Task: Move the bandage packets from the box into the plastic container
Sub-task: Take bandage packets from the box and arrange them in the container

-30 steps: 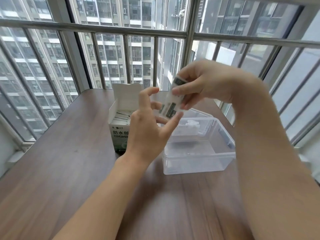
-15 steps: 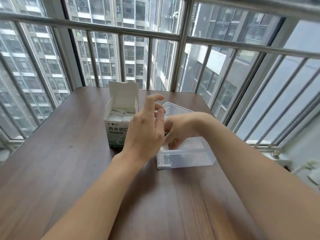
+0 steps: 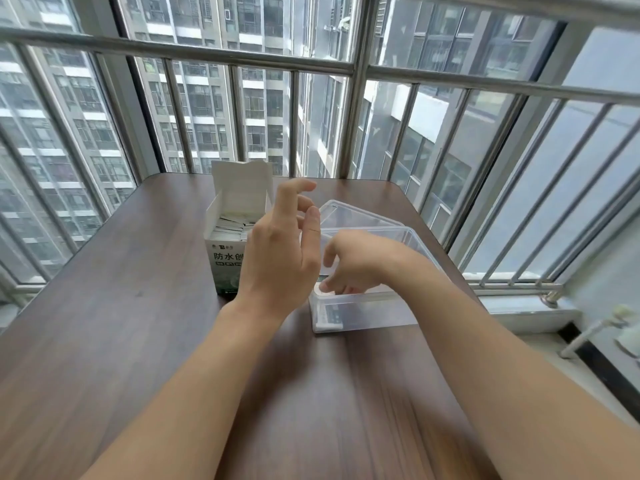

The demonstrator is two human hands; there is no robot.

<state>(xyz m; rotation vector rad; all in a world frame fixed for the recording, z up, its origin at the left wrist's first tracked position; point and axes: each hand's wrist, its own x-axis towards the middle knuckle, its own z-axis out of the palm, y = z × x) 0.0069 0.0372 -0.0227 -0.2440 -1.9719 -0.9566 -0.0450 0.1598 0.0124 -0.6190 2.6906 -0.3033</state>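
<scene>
A white bandage box with green print stands open on the table, several bandage packets packed inside. Just right of it sits the clear plastic container. One bandage packet lies on the container's floor at its near left corner. My right hand reaches down into the container, fingers loosely curved, fingertips just above that packet. My left hand is raised in front of the box with fingers spread and relaxed, holding nothing.
The container's clear lid lies behind it. The brown wooden table ends at a window with metal railing bars on the far and right sides. A white ledge runs along the right.
My right hand carried a packet from chest height down into the container, where the packet now lies. My left hand stayed raised in front of the box.
</scene>
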